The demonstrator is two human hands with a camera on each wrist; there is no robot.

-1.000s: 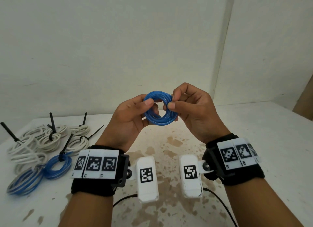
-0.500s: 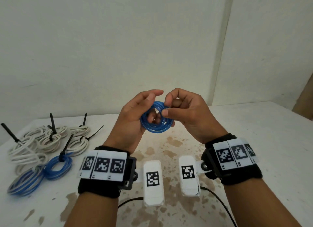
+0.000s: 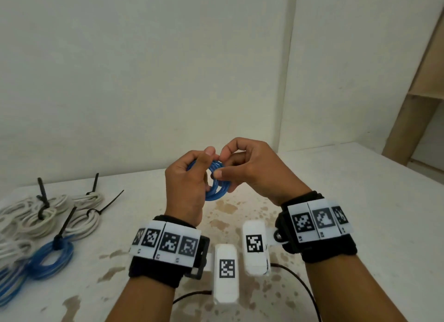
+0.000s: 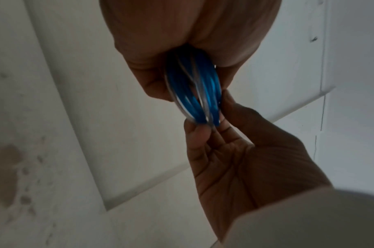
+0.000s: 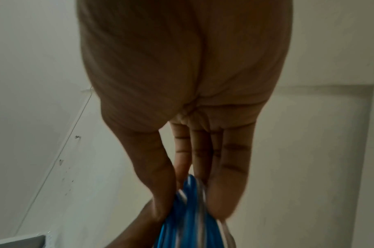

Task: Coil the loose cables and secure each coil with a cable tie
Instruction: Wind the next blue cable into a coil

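Since a second ago both hands are sitting lower and nearer the table [image 3: 360,201], and the blue coil [image 3: 217,186] is turning from face-on to partly edge-on. Nearest the camera, the left hand [image 3: 188,189] is curling its fingers and thumb round the near side of the coil, holding it in the air above the stained tabletop. Just beyond, the right hand [image 3: 249,170] is pinching the far side between thumb and fingertips; the left wrist view is confirming that pinch on the bundled loops [image 4: 194,94]. No tie is showing on this coil, so securing is judged not yet done. Farther off at the left edge, a tied blue coil [image 3: 51,257] and several tied white coils [image 3: 38,216] are lying with black tie tails standing up.

Risk: the loops are being kept together by finger pressure alone. If either hand is letting go to reach for a tie, the springy cable is likely to fan out or unwind, and a loose end may slip free
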